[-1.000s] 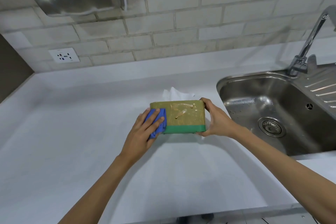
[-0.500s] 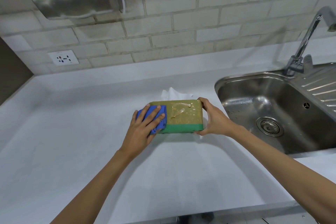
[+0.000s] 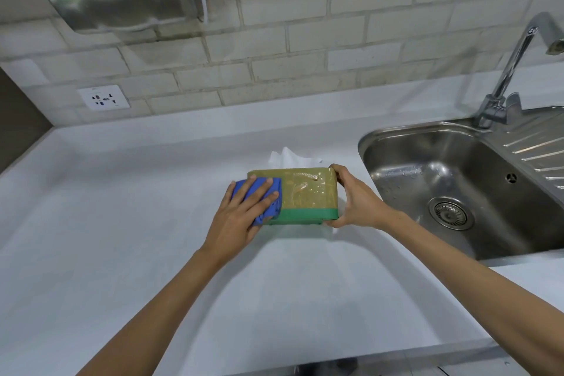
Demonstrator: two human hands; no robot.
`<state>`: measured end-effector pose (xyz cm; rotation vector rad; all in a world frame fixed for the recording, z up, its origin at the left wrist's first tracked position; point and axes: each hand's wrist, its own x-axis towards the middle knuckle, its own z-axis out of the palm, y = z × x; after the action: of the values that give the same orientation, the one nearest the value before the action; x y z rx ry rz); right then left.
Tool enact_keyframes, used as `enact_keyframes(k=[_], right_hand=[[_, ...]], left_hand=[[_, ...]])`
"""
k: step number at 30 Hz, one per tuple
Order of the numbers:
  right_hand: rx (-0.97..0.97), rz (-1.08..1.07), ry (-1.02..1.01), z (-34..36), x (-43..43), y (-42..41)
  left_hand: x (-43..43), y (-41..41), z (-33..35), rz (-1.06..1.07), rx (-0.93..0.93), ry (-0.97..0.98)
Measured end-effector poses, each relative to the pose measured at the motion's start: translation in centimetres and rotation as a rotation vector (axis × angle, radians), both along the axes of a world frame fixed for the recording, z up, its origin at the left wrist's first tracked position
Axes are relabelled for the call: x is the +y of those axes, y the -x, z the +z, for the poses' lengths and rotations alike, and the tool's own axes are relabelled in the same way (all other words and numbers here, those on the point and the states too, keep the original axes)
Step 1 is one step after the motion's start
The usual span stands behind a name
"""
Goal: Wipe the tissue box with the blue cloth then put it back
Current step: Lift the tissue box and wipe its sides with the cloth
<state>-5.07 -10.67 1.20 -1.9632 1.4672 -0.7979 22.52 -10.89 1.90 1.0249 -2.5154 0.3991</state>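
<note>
Forearms enter from the lower edge of the frame over the white countertop point(image 3: 122, 238). Left hand point(image 3: 241, 217) lies flat, fingers straight and spread, pressing the blue cloth point(image 3: 274, 207) against the left part of the tissue box point(image 3: 308, 195). Right hand point(image 3: 357, 201) clamps the box's right end, digits curled round its upper and lower corners. The box sits at frame centre, broad face tipped toward the viewer, green band lowest, a white tissue point(image 3: 290, 157) showing behind its top edge; whether it touches the countertop cannot be told. Step in hand, by judgement: wiping, the glossy right portion not yet covered. The next move likely calls for a steady rightward stroke against a firm right-hand hold. Beyond, at right, sink point(image 3: 396, 128) and tap point(image 3: 512, 64); at left, wall socket point(image 3: 103, 98).
</note>
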Motion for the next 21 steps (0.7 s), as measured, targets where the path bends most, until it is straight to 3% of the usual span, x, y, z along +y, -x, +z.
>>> enact_keyframes(k=[5,12,17,21], right_hand=[[-0.01,-0.007,-0.015,0.1,0.0,0.0],[0.002,-0.004,-0.014,0.2,0.1,0.0],[0.013,-0.012,-0.006,0.2,0.1,-0.2],[0.011,-0.014,-0.006,0.2,0.0,-0.1]], left_hand=[[-0.7,3.3,1.2,0.071,0.048,0.009],[1.5,0.4,-0.6,0.026,-0.131,0.056],[-0.2,2.1,1.7,0.134,0.046,-0.02],[0.7,5.0,1.1,0.063,0.004,0.039]])
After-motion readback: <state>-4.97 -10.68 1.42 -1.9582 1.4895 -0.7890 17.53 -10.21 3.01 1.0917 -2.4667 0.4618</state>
